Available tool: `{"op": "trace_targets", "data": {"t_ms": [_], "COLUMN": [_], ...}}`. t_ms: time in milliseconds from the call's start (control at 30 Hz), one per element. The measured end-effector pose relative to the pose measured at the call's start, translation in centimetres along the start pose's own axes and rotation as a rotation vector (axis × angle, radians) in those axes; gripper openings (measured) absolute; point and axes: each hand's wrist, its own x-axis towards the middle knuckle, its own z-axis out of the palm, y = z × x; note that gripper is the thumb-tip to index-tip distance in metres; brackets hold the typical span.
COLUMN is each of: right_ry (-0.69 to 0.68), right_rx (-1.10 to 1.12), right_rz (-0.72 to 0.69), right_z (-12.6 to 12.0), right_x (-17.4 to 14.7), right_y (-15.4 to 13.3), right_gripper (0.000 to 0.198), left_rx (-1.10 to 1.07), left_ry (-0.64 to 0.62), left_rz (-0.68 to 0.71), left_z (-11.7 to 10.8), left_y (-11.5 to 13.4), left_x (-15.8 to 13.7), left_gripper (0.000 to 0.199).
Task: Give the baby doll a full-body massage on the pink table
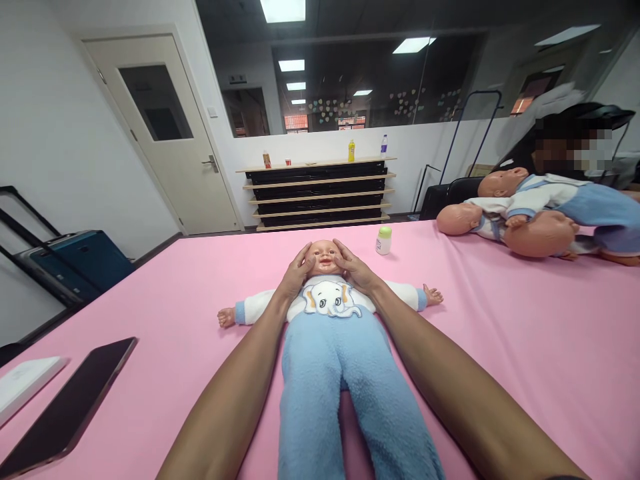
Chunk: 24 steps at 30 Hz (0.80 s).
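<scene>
A baby doll (320, 347) lies on its back on the pink-covered table (165, 293), arms stretched out to both sides. It wears a white top with an elephant face and fuzzy blue trousers. My left hand (297, 272) is wrapped round the left side of its head, thumb on the cheek. On the opposite side my right hand (356, 270) cups the head the same way, its thumb also on the cheek. The fingers reach up beside the forehead, and their undersides are hidden. A small white jar with a green lid (383, 241) stands beyond my right hand.
More baby dolls (540, 230) lie piled at the table's far right, with a person (565, 143) behind them. At the near left are a dark phone (70, 407) and a white box (30, 380). A low shelf (317, 190) with bottles stands beyond the table.
</scene>
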Motion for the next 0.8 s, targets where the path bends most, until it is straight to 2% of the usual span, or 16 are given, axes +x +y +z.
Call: {"op": "trace_targets", "data": {"t_ms": [100, 167, 333, 400, 600, 800], "right_ry": [0.054, 0.079, 0.051, 0.043, 0.011, -0.004], "right_rx": [-0.004, -0.032, -0.225, -0.243, -0.115, 0.007], "right_rz": [-0.014, -0.033, -0.058, -0.051, -0.006, -0.003], "right_z": [-0.2, -0.2, 0.2, 0.4, 0.6, 0.0], "right_x": [0.5, 0.5, -0.5, -0.9, -0.7, 0.0], "right_y": [0.5, 0.5, -0.5, -1.0, -0.9, 0.0], "right_gripper": [0.071, 0.069, 0.101, 0.105, 0.105, 0.089], "left_rx": [-0.003, 0.019, 0.135, 0.141, 0.073, -0.067], "left_ry": [0.006, 0.010, 0.029, 0.029, 0.046, -0.005], "left_rz": [-0.002, 0.007, 0.033, 0.030, -0.011, -0.047], "left_z": [0.0, 0.1, 0.4, 0.5, 1.0, 0.7], "left_y": [-0.1, 0.0, 0.4, 0.6, 1.0, 0.7], "left_x": [0.2, 0.1, -0.6, -0.8, -0.9, -0.7], "left_gripper": [0.072, 0.074, 0.099, 0.102, 0.098, 0.091]}}
